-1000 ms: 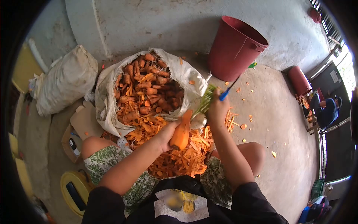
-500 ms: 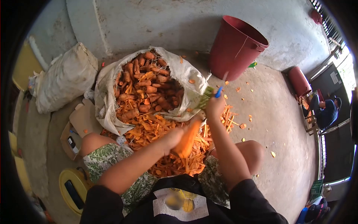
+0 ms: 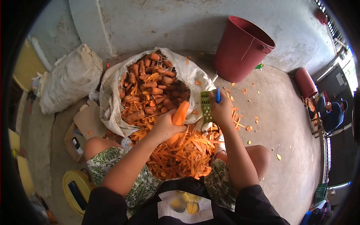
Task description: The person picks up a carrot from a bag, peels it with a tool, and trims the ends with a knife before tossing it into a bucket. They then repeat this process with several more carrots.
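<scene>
My left hand (image 3: 167, 125) is wrapped round a smooth orange carrot (image 3: 181, 113), its tip pointing up and away from me. In my right hand (image 3: 222, 110) is a flat green tool with holes (image 3: 206, 108), with a blue end (image 3: 217, 95) sticking up past the fingers. The tool stands apart from the carrot, to its right. Beneath both hands lies a heap of carrot peelings (image 3: 183, 155) between my legs. Just beyond, an opened white sack (image 3: 191, 75) holds many unpeeled carrots (image 3: 157, 90) with some peelings among them.
A tall red bin (image 3: 242, 52) stands by the wall. To the left are a full white sack (image 3: 71, 80), an open cardboard box (image 3: 90, 116) and a yellow lid (image 3: 71, 176) with a phone on it. Carrot bits dot the floor. Another person (image 3: 333, 116) sits far right.
My left hand has moved up and away from me, and the carrot now points upward. The right hand has lowered slightly and shifted right; the green tool, blurred before, now shows sharply.
</scene>
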`<state>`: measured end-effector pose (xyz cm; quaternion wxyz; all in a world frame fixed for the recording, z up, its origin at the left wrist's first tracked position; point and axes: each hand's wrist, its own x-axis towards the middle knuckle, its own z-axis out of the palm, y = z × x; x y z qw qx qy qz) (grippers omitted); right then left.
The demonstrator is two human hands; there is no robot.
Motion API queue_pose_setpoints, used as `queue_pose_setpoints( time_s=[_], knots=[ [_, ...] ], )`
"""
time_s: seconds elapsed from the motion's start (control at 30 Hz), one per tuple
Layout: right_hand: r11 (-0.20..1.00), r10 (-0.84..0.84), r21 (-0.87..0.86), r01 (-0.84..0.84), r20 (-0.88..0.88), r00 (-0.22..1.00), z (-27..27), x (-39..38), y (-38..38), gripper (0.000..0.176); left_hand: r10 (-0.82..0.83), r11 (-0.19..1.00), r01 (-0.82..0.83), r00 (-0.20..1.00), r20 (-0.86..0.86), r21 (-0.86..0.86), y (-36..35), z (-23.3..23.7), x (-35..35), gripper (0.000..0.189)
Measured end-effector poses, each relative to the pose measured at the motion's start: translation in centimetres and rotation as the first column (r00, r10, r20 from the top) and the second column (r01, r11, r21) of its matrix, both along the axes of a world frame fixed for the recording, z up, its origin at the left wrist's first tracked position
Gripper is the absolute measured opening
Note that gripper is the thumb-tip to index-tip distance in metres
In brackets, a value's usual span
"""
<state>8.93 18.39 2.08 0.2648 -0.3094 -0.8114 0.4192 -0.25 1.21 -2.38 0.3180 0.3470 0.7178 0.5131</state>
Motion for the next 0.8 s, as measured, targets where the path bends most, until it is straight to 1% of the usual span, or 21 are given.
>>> queue_pose_setpoints(
  time_s=[0.03,0.07,0.1,0.13,0.17,0.2,0.23,0.3,0.33,0.4,0.43,0.5,0.53,0.57,0.6,0.63,0.67,0.7,0.73,0.77,0.8],
  knots=[
    [1.000,0.003,0.002,-0.003,0.000,1.000,-0.1,0.2,-0.1,0.019,0.003,1.000,-0.003,1.000,0.000,0.002,0.0,-0.2,-0.1,0.045],
    [0.978,0.135,0.139,-0.155,0.141,0.981,0.1,0.5,-0.3,0.016,0.057,0.998,-0.055,0.997,0.057,-0.027,-0.1,0.7,0.0,0.043],
    [0.916,0.239,0.249,-0.316,0.295,0.925,0.4,0.8,-0.5,0.013,0.111,0.993,-0.104,0.987,0.112,-0.060,0.0,1.2,0.0,0.041],
    [0.890,0.301,0.196,-0.412,0.426,0.853,0.9,1.2,-0.9,0.019,0.111,0.993,-0.105,0.987,0.112,-0.059,-0.1,1.2,-0.2,0.041],
    [0.889,0.301,0.197,-0.412,0.425,0.854,0.7,1.3,-1.2,0.019,0.102,0.993,-0.098,0.993,0.052,-0.063,-0.2,1.1,-0.5,0.039],
    [0.872,0.346,0.189,-0.451,0.413,0.842,0.4,1.5,-1.5,0.019,0.091,0.994,-0.092,0.996,-0.007,-0.067,-0.3,1.0,-0.6,0.037],
    [0.853,0.390,0.181,-0.489,0.401,0.829,0.3,1.6,-1.7,0.020,0.092,0.994,-0.092,0.996,-0.007,-0.066,-0.4,1.1,-0.6,0.037],
    [0.864,0.387,0.151,-0.481,0.412,0.825,0.4,1.6,-1.9,0.019,0.087,0.995,-0.096,0.979,-0.183,-0.040,-0.6,1.6,-0.5,0.032],
    [0.859,0.391,0.153,-0.489,0.421,0.818,0.3,1.6,-1.9,0.019,0.089,0.994,-0.098,0.979,-0.182,-0.039,-0.7,2.0,-0.4,0.032],
    [0.852,0.398,0.155,-0.500,0.429,0.811,0.1,1.6,-1.9,0.018,0.042,0.991,-0.082,0.939,-0.342,-0.104,-1.0,2.9,-0.2,0.030],
    [0.846,0.412,0.147,-0.512,0.428,0.804,-0.1,1.6,-1.8,0.018,0.043,0.991,-0.083,0.938,-0.343,-0.103,-1.1,3.2,-0.2,0.030],
    [0.839,0.427,0.140,-0.525,0.427,0.797,-0.4,1.8,-1.5,0.018,-0.039,0.998,0.014,0.901,-0.432,-0.062,-1.4,3.5,-0.2,0.029],
    [0.817,0.470,0.147,-0.557,0.391,0.792,-0.6,1.9,-1.3,0.019,-0.037,0.998,0.012,0.901,-0.432,-0.061,-1.6,3.6,-0.2,0.029],
    [0.794,0.511,0.156,-0.588,0.354,0.783,-1.0,1.9,-1.1,0.019,-0.089,0.995,0.095,0.892,-0.442,-0.009,-1.8,3.6,-0.2,0.027],
    [0.792,0.512,0.157,-0.590,0.355,0.782,-2.0,1.6,-0.4,0.019,-0.140,0.983,0.178,0.879,-0.456,0.041,-2.1,3.8,-0.1,0.026],
    [0.864,0.377,0.137,-0.485,0.462,0.803,-3.8,1.0,0.6,0.021,-0.138,0.983,0.177,0.879,-0.455,0.042,-2.1,4.1,0.5,0.026],
    [0.921,0.235,0.132,-0.366,0.563,0.793,-5.2,0.6,1.3,0.022,-0.199,0.940,0.313,0.829,-0.523,0.137,-1.9,4.8,1.4,0.023],
    [0.922,0.232,0.134,-0.363,0.560,0.795,-5.8,0.4,1.3,0.022,-0.246,0.867,0.448,0.765,-0.596,0.217,-1.9,5.4,2.1,0.021],
    [0.930,0.264,0.066,-0.362,0.567,0.781,-6.3,0.2,1.2,0.022,-0.225,0.893,0.384,0.833,-0.506,0.236,-2.0,5.8,2.4,0.019],
    [0.932,0.299,-0.003,-0.362,0.572,0.764,-7.0,-0.1,1.0,0.023,-0.225,0.892,0.387,0.830,-0.510,0.236,-2.0,5.7,2.2,0.019],
    [0.915,0.346,-0.028,-0.402,0.565,0.749,-8.1,-0.5,0.5,0.026,-0.185,0.904,0.324,0.885,-0.427,0.280,-1.9,5.4,1.9,0.017]
  ],
)
